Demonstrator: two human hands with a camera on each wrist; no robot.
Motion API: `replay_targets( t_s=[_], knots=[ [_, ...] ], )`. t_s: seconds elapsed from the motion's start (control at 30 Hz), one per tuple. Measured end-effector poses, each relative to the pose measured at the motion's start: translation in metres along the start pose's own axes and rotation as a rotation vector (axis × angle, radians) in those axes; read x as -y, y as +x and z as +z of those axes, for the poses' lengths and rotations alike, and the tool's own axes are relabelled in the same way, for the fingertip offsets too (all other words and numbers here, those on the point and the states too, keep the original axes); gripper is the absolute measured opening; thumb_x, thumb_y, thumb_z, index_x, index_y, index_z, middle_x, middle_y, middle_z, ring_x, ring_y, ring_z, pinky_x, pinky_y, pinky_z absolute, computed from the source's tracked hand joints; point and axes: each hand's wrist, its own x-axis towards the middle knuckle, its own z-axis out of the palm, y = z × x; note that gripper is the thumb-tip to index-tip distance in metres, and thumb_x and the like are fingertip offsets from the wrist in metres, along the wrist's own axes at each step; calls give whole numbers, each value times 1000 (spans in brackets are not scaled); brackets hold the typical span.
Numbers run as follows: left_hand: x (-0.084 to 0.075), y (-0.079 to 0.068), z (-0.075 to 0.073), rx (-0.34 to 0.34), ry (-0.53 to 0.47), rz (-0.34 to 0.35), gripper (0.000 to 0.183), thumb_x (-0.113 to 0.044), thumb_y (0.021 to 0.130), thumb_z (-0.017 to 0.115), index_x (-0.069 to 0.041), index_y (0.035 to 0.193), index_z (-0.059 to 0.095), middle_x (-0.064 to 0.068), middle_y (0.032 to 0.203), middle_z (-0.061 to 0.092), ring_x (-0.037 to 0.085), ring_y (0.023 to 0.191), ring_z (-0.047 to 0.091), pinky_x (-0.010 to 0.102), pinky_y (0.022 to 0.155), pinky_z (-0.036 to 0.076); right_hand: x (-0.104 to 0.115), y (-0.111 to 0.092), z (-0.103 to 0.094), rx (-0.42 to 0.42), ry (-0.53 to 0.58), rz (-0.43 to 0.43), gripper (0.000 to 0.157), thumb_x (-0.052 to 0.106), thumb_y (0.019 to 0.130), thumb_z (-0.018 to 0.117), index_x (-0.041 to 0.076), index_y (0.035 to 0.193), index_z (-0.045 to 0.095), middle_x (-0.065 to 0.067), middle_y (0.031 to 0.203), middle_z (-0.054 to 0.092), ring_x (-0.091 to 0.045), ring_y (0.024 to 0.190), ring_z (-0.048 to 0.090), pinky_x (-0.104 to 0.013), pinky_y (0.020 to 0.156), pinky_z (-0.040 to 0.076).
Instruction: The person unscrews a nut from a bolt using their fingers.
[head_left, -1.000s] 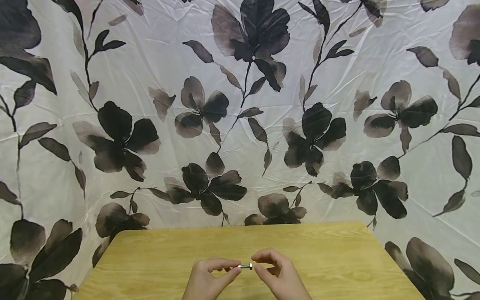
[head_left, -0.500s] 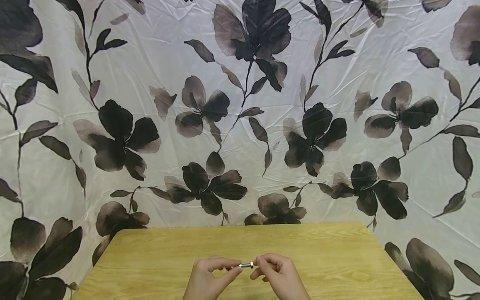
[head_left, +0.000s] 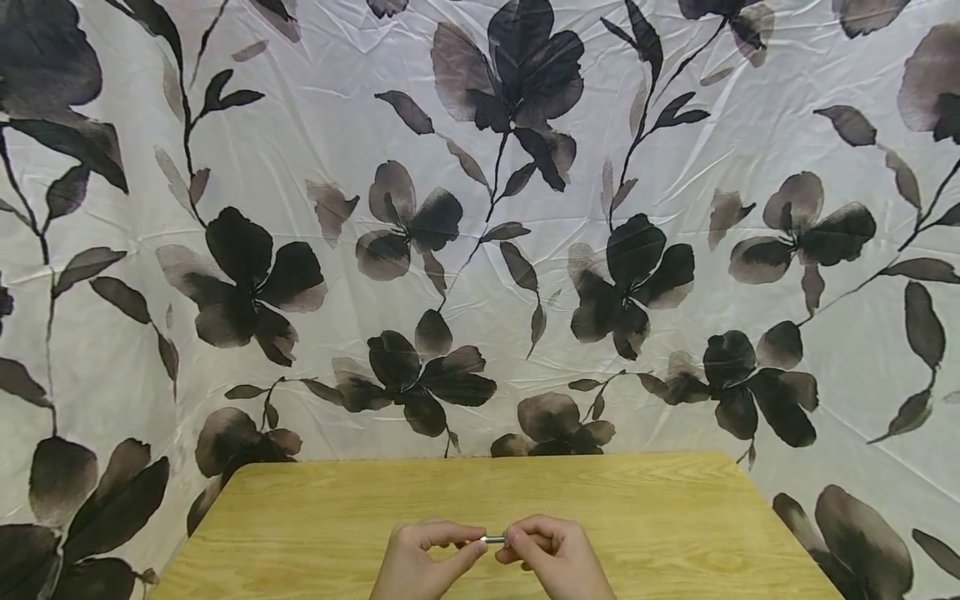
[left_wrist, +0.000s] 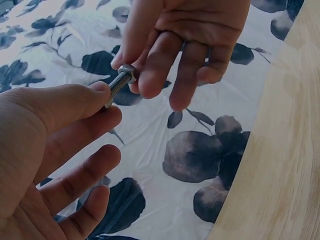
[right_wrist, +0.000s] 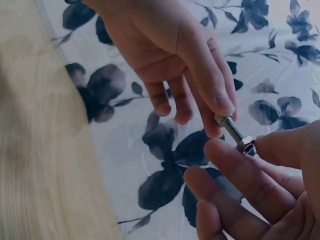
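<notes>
A small silvery bolt (head_left: 493,539) lies roughly level between the two hands, above the table. My left hand (head_left: 429,557) pinches its head end between thumb and index finger, its other fingers loosely spread in the left wrist view. At the opposite end of the threaded shank sits a hex nut (right_wrist: 246,145), its hole showing in the right wrist view. My right hand (head_left: 557,552) holds this nut between thumb and index fingertips, which cover it in the head view. Bare thread (left_wrist: 119,84) shows between both grips.
Beneath the hands is a yellow wood-grain table (head_left: 315,500) with rounded far corners. Behind it and along its sides hangs a white cloth (head_left: 525,292) with dark flower prints and creases.
The right thumb and fingers, apart from the nut a second ago, have come together on it and now hide it in the head view. The left hand keeps its pinch on the bolt.
</notes>
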Motion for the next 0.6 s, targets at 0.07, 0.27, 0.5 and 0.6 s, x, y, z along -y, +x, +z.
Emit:
replay_targets(
  t_s=[0.07,0.27,0.5,0.6],
  knots=[
    [0,0,-1,-7,2,13,10,-28,88,83,-20,95,85,-8,82,78,1,75,68,24,69,54,1,0,0,2,12,-8,38,32,103,64,-3,114,73,-15,98,79,-16,93,76,-31,80,58],
    [1,1,-3,-10,23,-9,12,-27,88,83,-18,96,85,-10,82,77,0,75,68,24,70,54,2,-2,2,23,61,-49,34,25,100,69,-5,117,71,-20,105,76,-16,91,76,-26,84,59],
    [1,1,-2,-14,17,-15,11,-27,87,84,-20,96,85,-10,82,77,1,75,68,24,70,54,2,-3,3,10,24,-91,27,16,97,73,-3,115,72,-25,110,72,-15,91,76,-25,81,59],
    [2,1,-2,-19,13,-4,12,-26,87,84,-17,96,85,-9,82,78,0,74,68,24,70,54,2,-3,3,5,11,-101,25,15,96,74,-3,113,72,-23,112,72,-14,92,76,-24,79,58]
  ],
)
